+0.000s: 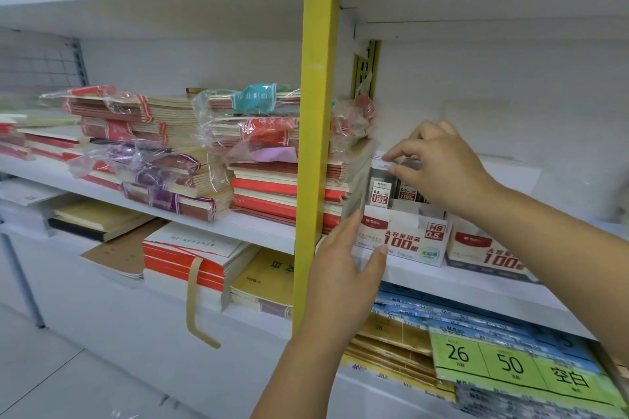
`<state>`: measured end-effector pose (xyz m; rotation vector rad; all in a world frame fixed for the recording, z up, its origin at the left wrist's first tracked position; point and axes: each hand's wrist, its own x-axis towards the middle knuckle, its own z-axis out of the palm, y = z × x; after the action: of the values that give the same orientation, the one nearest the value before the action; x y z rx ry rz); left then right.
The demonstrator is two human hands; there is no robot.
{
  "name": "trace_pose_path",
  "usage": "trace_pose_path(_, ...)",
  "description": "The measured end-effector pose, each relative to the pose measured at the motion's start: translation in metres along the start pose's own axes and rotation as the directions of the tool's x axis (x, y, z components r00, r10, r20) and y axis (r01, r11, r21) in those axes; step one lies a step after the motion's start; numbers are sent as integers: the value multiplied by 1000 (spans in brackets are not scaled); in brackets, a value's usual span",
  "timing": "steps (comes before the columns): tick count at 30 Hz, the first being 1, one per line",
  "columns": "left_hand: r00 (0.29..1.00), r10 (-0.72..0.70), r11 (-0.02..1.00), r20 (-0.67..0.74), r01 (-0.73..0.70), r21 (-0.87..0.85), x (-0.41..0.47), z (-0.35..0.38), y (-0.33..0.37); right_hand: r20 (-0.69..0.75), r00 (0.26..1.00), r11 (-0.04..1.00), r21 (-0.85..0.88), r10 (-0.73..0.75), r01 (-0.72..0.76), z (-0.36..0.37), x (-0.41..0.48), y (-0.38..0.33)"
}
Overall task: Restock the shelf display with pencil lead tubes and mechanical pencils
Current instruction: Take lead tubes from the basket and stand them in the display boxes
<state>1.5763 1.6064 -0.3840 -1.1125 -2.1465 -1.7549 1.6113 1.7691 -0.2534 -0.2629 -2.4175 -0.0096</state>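
Your left hand [343, 262] lies nearly flat, fingers straight, against the near left corner of the display box [401, 241] on the white shelf [459, 282], probably to stop it sliding. Farther back, your right hand [442, 167] pinches the top of a pencil lead tube [380, 193] that stands upright at the box's left end, apparently to seat it.

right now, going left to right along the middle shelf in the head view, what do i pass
red-banded notebook stacks → teal-wrapped notebook stack → yellow upright → open lead tube box → second lead box. Hands left out: both overlap the open box, left hand touching its corner, right hand pinching a lead tube.
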Motion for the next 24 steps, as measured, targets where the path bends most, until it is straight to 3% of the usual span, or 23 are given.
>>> trace_pose_path(5,999,39,999,27,-39,-22,-9,-4,8,26,1000,1000,-21,-7,8,-19,-18,-8)
trace_pose_path(8,996,53,998,-77,-51,29,-27,-3,10,-148,989,978,207,12,19,-39,-64,-16)
trace_pose_path(10,995,69,996,-77,-64,67,-47,-2,8,-146,987,893,449,65,8,-46,-112,-20)
trace_pose_path(12,996,57,992,65,-63,106,-72,0,-2,-28,993,800,595,115,-76,-40,-160,-19)
trace_pose_path(14,948,-31,977,317,-38,211,-104,6,-24,187,965,754,603,185,-262,-14,-211,-6)
trace_pose_path(16,814,-198,935,546,-11,354,-144,12,-54,453,849,703,508,273,-497,25,-265,13)
trace_pose_path(19,596,-430,865,678,56,499,-204,28,-102,747,552,619,245,370,-746,94,-357,35)
trace_pose_path(21,529,-505,848,682,153,508,-237,45,-130,812,419,603,106,406,-790,135,-414,45)
trace_pose_path(24,472,-613,788,633,309,533,-274,72,-165,856,286,568,-11,431,-823,182,-475,48)
